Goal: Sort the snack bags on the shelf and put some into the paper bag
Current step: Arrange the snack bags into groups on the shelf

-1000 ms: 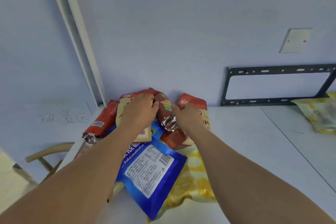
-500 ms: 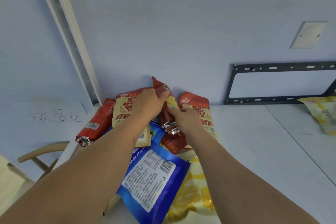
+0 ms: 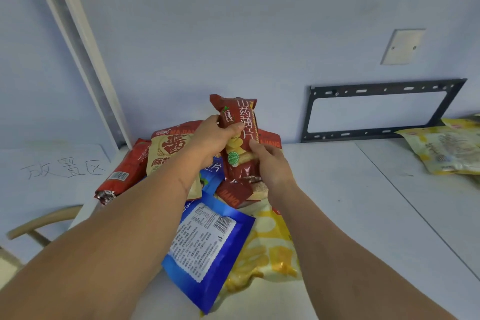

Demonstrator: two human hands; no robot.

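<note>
Both hands hold one narrow dark red snack bag upright above the pile: the left hand grips its upper part with the thumb across the front, and the right hand closes on its lower right edge. Below and behind the hands the white shelf carries the heap against the wall. It holds a second dark red bag lying left of the left hand with its crimped end at the shelf's left edge, a tan and red bag beside the left wrist, another partly hidden behind the right hand, one blue bag label up between the forearms, and one yellow bag under it. Right of the right hand the shelf lies bare as far as a yellow packet at the far right. A black bracket leans on the wall behind that open stretch. Left of the shelf edge sits a curved wooden chair back.
</note>
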